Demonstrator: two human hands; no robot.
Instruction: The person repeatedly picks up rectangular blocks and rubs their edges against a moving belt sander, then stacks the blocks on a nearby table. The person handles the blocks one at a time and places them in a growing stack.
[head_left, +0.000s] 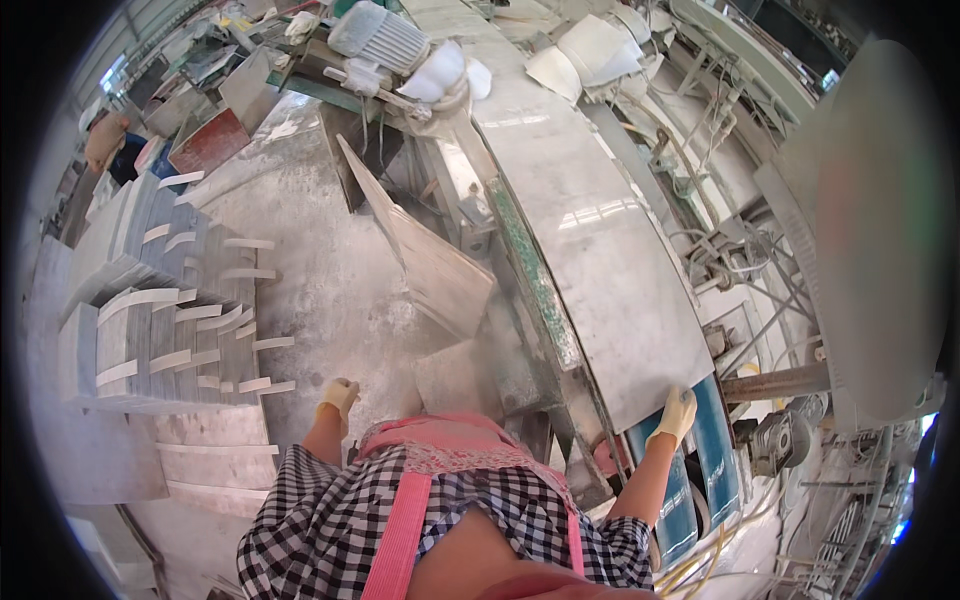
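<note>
My right hand [677,414], in a pale yellow glove, is at the near right corner of a long, glossy, pale stone slab [640,350], its fingers bent against the edge. The slab lies flat on a conveyor with blue belts [716,450], which show in front of its near edge. In a matching glove, my left hand [342,394] hangs above the dusty floor at my left side. Its fingers are loosely curled, and no object shows in them. Several stacked slabs with pale strips [190,330] stand left of that hand.
A tilted flat board [425,255] leans beside the conveyor. A grey motor [378,38] and white-covered machine parts [590,55] flank the line farther ahead. Pipes, cables and a pulley [783,440] crowd the right side. Another person [108,142] is at the far left.
</note>
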